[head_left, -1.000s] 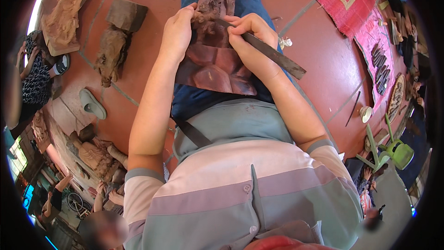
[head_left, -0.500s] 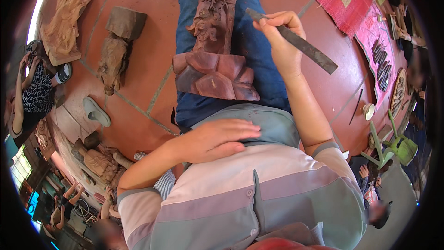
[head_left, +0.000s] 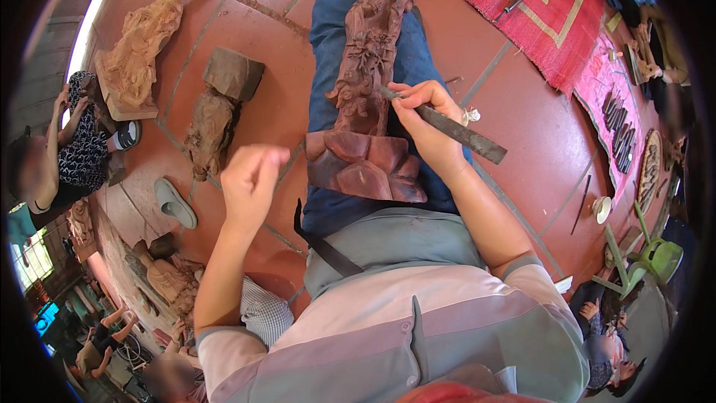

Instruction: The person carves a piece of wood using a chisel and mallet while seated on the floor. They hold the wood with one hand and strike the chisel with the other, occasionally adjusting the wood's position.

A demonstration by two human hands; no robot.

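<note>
A reddish-brown carved wooden statue (head_left: 365, 37) of a bearded figure lies across my thighs, its faceted rock-like base (head_left: 365, 168) toward my waist. My right hand (head_left: 429, 116) pinches a flat, dark carving chisel (head_left: 466, 138) between thumb and fingers. The narrow end of the chisel reaches the statue's right side; whether it touches the wood I cannot tell. Its broad end sticks out to the right, past my hand. Left of the base, my left hand (head_left: 253, 179) is raised above the floor with its fingers curled in, and no object shows in it.
Rough wooden carvings, one a pale figure (head_left: 145, 56) and one a block-topped piece (head_left: 212, 119), lie left near a green slipper (head_left: 175, 204). Right are a red mat (head_left: 548, 37), a pink cloth (head_left: 604, 67) bearing several tools, and a green stool (head_left: 660, 261). Other people sit around the edges.
My left hand has lifted off my belly and swung out to the left, its fingers curling. My right hand has brought the chisel down and left to the statue. The view has shifted, showing more of the statue.
</note>
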